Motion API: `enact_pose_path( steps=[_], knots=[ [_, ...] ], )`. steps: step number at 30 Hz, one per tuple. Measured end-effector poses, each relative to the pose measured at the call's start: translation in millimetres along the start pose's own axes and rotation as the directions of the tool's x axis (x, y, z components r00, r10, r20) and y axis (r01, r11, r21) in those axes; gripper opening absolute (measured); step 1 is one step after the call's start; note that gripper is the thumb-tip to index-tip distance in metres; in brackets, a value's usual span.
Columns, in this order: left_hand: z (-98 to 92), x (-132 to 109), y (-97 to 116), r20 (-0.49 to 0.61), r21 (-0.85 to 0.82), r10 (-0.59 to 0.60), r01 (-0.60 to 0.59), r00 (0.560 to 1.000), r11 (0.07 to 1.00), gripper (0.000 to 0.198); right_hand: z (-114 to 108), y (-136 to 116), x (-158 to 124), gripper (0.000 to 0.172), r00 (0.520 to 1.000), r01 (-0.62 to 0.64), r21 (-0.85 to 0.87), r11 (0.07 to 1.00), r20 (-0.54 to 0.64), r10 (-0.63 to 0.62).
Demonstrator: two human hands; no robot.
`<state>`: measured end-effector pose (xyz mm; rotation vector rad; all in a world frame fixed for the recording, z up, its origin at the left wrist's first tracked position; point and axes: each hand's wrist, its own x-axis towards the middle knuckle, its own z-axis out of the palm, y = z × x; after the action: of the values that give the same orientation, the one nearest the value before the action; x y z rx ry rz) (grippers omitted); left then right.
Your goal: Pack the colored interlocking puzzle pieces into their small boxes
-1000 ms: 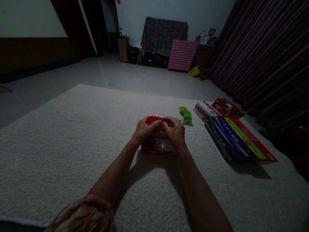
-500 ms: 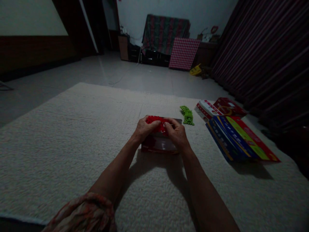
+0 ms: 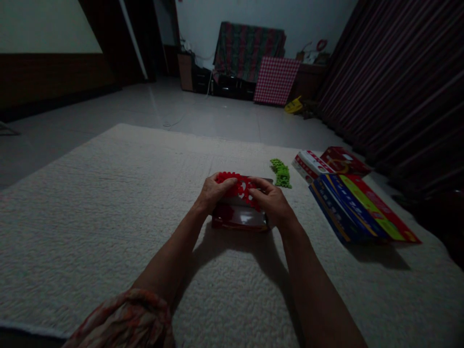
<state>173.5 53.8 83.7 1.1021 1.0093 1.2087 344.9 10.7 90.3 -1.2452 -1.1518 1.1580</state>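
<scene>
Both my hands hold a cluster of joined red plastic pieces (image 3: 239,186) just above a small red box (image 3: 237,217) on the cream rug. My left hand (image 3: 212,193) pinches the cluster's left end with closed fingers. My right hand (image 3: 271,203) grips its right end, fingers curled. The red pieces look like round, toothed discs linked in a short chain. A small heap of green pieces (image 3: 281,173) lies on the rug beyond my right hand.
A cream rug (image 3: 108,217) covers the floor under me. Colourful flat boxes (image 3: 357,205) lie at the right, with two smaller boxes (image 3: 328,163) behind them. A dark striped curtain (image 3: 406,82) runs along the right. Furniture under a checked cloth (image 3: 248,50) stands at the far wall.
My hands have drawn slightly apart, and the red cluster now shows as a longer stretched chain between them. My right hand has shifted a little to the right.
</scene>
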Motion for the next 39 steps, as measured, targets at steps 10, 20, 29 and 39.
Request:
enact_pose_path(
  steps=[10, 20, 29, 39],
  knots=[
    [0.7, 2.7, 0.8, 0.118, -0.248, -0.139, 0.165, 0.983, 0.955, 0.038, 7.2, 1.8, 4.4, 0.032, 0.983, 0.079, 0.038, 0.996, -0.166, -0.071],
    [-3.8, 1.9, 6.8, 0.185, -0.319, -0.214, 0.264, 0.959, 0.910, 0.039, 17.2, 7.8, 19.6, 0.028, 0.936, 0.131, 0.142, 0.981, -0.345, -0.075],
    [-1.6, 0.1, 8.0, 0.176, -0.291, -0.193, 0.238, 0.965, 0.926, 0.041, 24.1, 8.7, 20.3, 0.032, 0.938, 0.102, 0.163, 0.981, -0.345, -0.040],
    [-2.5, -0.9, 11.3, 0.213, -0.309, -0.195, 0.255, 0.957, 0.916, 0.041, 31.0, 15.7, 22.7, 0.032, 0.954, 0.117, 0.336, 0.935, -0.300, -0.011]
  ],
)
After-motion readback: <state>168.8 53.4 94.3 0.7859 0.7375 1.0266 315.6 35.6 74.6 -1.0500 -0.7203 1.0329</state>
